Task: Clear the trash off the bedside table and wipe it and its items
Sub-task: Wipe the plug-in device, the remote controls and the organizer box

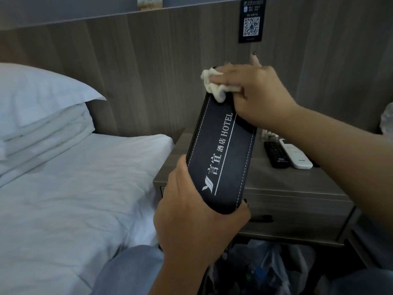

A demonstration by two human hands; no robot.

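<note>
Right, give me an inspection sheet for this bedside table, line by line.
Surface: bedside table, wood grain, drawer shut.
Job's things: dark hotel box held above the table; white cloth pressed on its far end.
Clutter: black remote and white remote side by side; plastic bag on the floor below.
Hands: left hand grips the box's near end; right hand holds the cloth.
Cables: nothing seen.
Surroundings: bed, pillow, QR sign.

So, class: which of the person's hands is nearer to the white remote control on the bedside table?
Right. The right hand presses a white cloth on the box's far end, up behind the white remote control; the left hand grips the near end, farther off.
</note>
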